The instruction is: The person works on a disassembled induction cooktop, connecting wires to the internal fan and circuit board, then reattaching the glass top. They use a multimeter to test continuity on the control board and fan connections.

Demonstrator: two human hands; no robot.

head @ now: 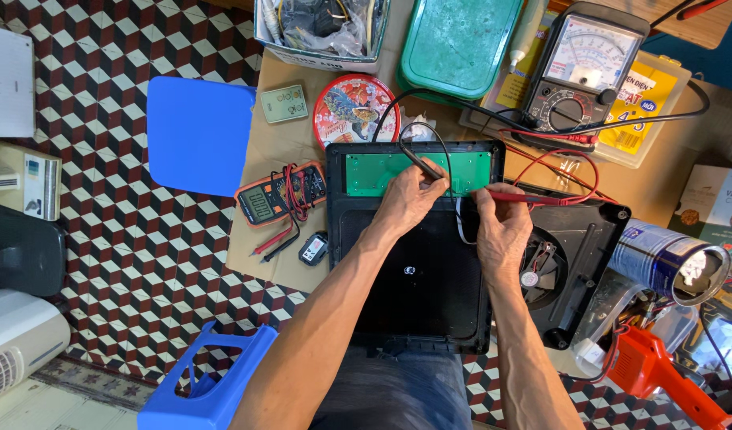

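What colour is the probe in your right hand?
Red, lead included; the right hand holds the probe against the green circuit board. Head view.

Orange digital multimeter (280,193), grey-green rectangular screen, just left of left hand (410,199). Analog meter (583,68), white dial face under clear window, up and right of right hand (501,231). Yellow package (645,99) with red-blue label, right of analog meter. Round red tin lid (356,110), printed picture, above left hand. Small pale-green card (284,103) left of tin lid. Dark box (718,209), far right of right hand. Blue-white labelled can (661,259), lying on side, right of right hand.
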